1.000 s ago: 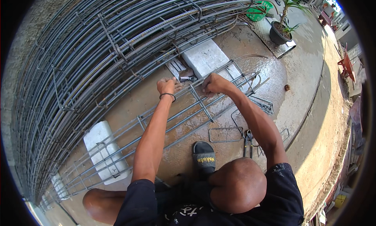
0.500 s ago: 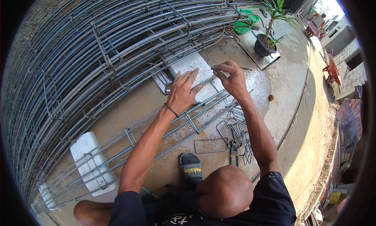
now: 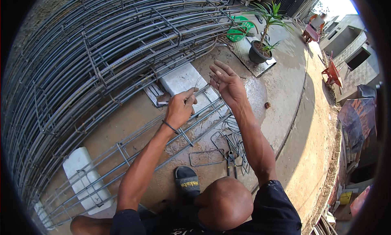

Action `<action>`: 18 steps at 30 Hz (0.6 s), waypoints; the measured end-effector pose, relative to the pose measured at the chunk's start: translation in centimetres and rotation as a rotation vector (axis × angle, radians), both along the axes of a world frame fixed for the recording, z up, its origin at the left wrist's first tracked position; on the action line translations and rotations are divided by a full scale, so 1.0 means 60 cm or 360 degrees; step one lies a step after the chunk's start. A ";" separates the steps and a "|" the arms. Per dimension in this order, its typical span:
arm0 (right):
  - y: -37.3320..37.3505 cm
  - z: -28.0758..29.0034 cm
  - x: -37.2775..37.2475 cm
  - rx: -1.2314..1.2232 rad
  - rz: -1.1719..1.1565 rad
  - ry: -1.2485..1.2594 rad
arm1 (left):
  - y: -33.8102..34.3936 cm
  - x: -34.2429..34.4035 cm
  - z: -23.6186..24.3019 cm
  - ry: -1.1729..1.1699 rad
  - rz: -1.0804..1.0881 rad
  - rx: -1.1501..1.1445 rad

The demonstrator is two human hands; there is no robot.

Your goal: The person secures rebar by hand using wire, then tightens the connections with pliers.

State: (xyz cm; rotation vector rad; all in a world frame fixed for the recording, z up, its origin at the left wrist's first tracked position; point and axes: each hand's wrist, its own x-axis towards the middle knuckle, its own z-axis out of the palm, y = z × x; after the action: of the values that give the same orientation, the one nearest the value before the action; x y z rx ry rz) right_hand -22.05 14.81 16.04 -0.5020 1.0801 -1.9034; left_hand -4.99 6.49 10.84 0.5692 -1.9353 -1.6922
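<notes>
My left hand (image 3: 180, 109) is closed, pinching a thin wire (image 3: 197, 84) above a long rebar cage (image 3: 183, 134) that lies across white blocks (image 3: 179, 78). My right hand (image 3: 226, 84) is raised at the cage's far end with its fingers stretched out, close to the wire's other side; whether the wire touches it I cannot tell. A pliers-like tool (image 3: 231, 163) and bent steel stirrups (image 3: 206, 157) lie on the wet floor right of my sandalled foot.
A large stack of rebar cages (image 3: 102, 43) fills the left and back. At the back stand a potted plant (image 3: 257, 55) and a green basket (image 3: 237, 32) by a metal plate (image 3: 257, 70). Red wheelbarrows (image 3: 332, 74) and piled boards (image 3: 356, 117) line the sunlit right side.
The view has shifted. My left hand has gone from spread fingers to a pinch on the wire and moved lower. My right hand has turned and its fingers have lifted and straightened.
</notes>
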 end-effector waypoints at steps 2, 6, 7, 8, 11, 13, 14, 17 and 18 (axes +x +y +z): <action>-0.003 -0.015 0.001 -0.0001 -0.0008 -0.0023 | 0.008 0.001 -0.003 0.0018 0.0009 0.0021; -0.001 -0.012 0.013 0.0274 -0.0044 0.0456 | -0.009 0.017 -0.010 -0.0068 0.0137 0.0027; 0.002 -0.012 0.012 0.0349 0.0014 0.0611 | -0.018 0.019 -0.013 -0.0088 0.0162 -0.0007; 0.006 -0.014 0.010 0.0422 0.0073 0.0766 | -0.023 0.021 -0.019 -0.0052 0.0208 -0.0026; 0.009 -0.020 0.011 0.0605 0.0076 0.1168 | -0.034 0.022 -0.027 0.0057 0.0306 0.0013; 0.010 -0.020 0.018 0.0630 0.0114 0.1162 | -0.041 0.026 -0.026 0.0116 0.0327 0.0155; 0.012 -0.015 0.025 0.0601 0.0180 0.1032 | -0.042 0.029 -0.025 0.0101 0.0322 0.0207; 0.013 -0.007 0.036 0.0439 0.0265 0.0664 | -0.042 0.041 -0.021 0.0076 0.0305 0.0317; 0.014 -0.005 0.038 0.0374 0.0275 0.0543 | -0.042 0.044 -0.022 0.0082 0.0298 0.0323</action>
State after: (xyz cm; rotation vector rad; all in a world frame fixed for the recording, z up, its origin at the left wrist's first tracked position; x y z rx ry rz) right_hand -19.79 15.62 15.73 -0.7766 1.4116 -1.5492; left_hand -2.37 3.98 9.53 0.7494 -1.6301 -1.7742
